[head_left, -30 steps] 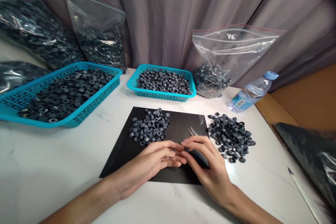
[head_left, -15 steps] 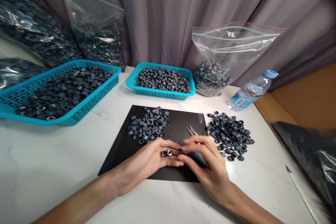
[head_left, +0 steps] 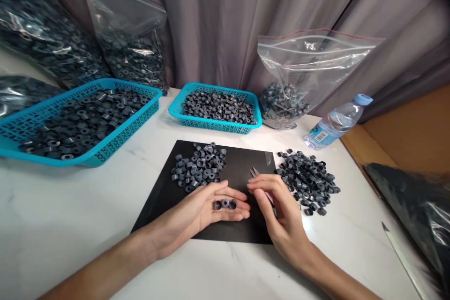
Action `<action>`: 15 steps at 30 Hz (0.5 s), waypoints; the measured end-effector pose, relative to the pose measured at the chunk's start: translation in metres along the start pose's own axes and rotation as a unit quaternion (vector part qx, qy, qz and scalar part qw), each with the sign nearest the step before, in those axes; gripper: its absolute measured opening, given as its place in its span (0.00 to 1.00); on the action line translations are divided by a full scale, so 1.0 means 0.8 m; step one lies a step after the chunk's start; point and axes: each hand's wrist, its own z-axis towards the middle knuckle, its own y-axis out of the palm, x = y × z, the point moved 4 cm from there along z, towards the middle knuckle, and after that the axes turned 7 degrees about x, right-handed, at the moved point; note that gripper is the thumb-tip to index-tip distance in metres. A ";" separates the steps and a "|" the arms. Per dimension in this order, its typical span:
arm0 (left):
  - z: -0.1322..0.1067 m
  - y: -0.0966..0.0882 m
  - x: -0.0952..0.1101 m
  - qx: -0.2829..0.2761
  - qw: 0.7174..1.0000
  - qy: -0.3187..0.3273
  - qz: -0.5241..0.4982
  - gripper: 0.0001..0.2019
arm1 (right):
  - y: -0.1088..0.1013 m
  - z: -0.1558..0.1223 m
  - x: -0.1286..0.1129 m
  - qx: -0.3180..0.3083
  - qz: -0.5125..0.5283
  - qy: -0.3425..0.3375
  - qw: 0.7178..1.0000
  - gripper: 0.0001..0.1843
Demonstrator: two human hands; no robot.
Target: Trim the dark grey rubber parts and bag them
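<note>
The left hand (head_left: 204,213), fingers extended, now bears three rings (head_left: 223,203) instead of two, and the right hand (head_left: 281,211) has drawn back, fingers curled and narrowly parted.

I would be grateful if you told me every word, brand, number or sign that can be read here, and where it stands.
No text is legible.
Bottle: its blue label carries a barcode and printing, too small and blurred to read.
Three small grey rings on the left hand: no lettering that I can make out.
Right-hand plastic bag: no readable words or numbers.
</note>
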 end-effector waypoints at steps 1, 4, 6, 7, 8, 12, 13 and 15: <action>0.000 -0.001 0.000 0.002 1.000 -0.003 0.002 0.24 | 0.000 0.001 0.002 0.012 -0.003 0.011 1.000 0.09; 0.001 -0.004 0.000 0.002 1.000 -0.004 0.003 0.23 | 0.002 0.005 0.009 0.016 -0.021 0.034 0.999 0.09; 0.000 -0.004 -0.001 0.001 1.000 0.004 -0.003 0.21 | 0.004 0.006 0.013 0.007 -0.034 0.037 0.999 0.09; 0.000 -0.004 -0.001 0.000 1.000 0.007 -0.007 0.21 | 0.005 0.006 0.014 0.001 -0.041 0.034 0.999 0.09; -0.001 -0.003 -0.001 0.000 1.000 0.011 -0.012 0.19 | 0.006 0.005 0.016 -0.005 -0.047 0.030 0.998 0.09; -0.006 -0.002 0.007 0.017 1.000 0.020 0.011 0.15 | 0.009 0.002 0.019 -0.019 -0.075 0.017 0.997 0.10; -0.008 -0.002 0.011 0.025 0.999 0.028 0.030 0.14 | 0.009 0.001 0.019 -0.021 -0.081 0.016 0.996 0.10; -0.010 -0.006 0.022 0.051 0.995 0.059 0.062 0.12 | 0.011 0.000 0.018 -0.026 -0.090 0.015 0.995 0.09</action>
